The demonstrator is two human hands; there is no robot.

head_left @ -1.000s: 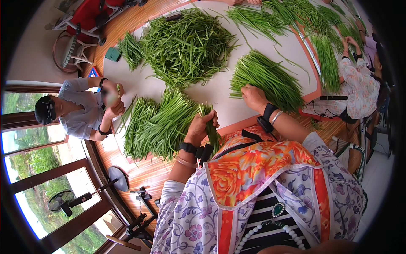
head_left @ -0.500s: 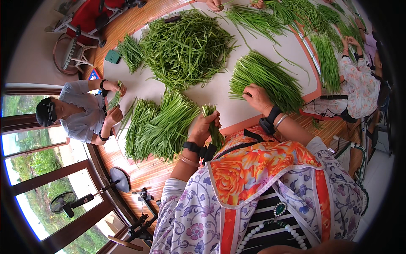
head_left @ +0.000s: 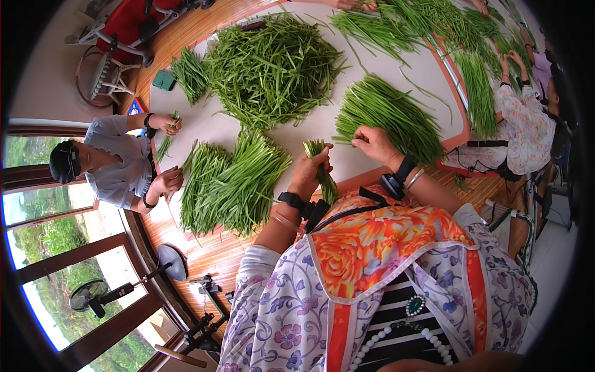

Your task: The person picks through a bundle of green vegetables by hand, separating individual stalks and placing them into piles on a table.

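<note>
A slim bunch of garlic chives (head_left: pixel 327 181) is wrapped in my left hand (head_left: pixel 312 168), its pale cut ends standing up above the fist. To its right, my right hand (head_left: pixel 377 147) has its fingers pinched together at the left edge of a large pile of chives (head_left: pixel 390 115). Whatever lies between those fingertips is too small to make out. Left of my left hand lies another neat pile of chives (head_left: pixel 248 177) in overlapping bundles, its leaves reaching over the table's near edge.
A big loose heap of greens (head_left: pixel 269 68) covers the middle of the white table (head_left: pixel 297 146). On the left a co-worker (head_left: pixel 114 161) handles a few stalks; others work at the far side and right. A small green box (head_left: pixel 164 80) sits at the far left. A fan (head_left: pixel 93 297) stands by the windows.
My left hand has moved right with its bunch, closer to my right hand. My right hand has shifted only slightly. The left co-worker's hands have come apart.
</note>
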